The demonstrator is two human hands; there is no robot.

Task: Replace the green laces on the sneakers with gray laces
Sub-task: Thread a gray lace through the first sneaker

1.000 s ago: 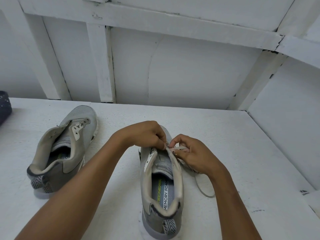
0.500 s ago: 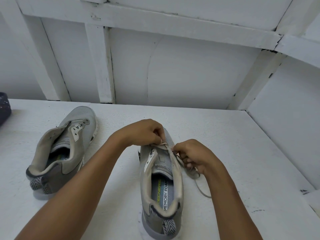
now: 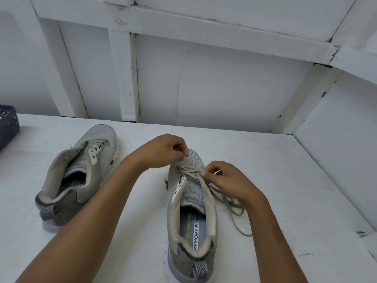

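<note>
Against white boarded wall (image 3: 224, 82), on white table (image 3: 275, 170): two gray shoes, heels near, toes far. Left shoe (image 3: 81, 170) at left, unlaced, eyelets bare, toe angled far and right, well apart from right shoe. Right shoe (image 3: 173, 221) upright at centre, between both forearms, "MEMORY FOAM" printed on insole. Left hand (image 3: 163, 152) over right shoe's toe, fingers curled, thumb and forefinger tips pressed together; unclear whether anything pinched there. Right hand (image 3: 228, 180) just right of the eyelets, fingers curled, pinching lace at the shoe's right edge, pale tip poking out past the fingers. Dark container (image 3: 8, 125) cut off by frame at far left edge of table. Gray lace (image 3: 189, 170) crossed through the farthest eyelets of right shoe only, nearer eyelets bare, loose length trailing under right wrist and looping on table just right of the shoe.
</note>
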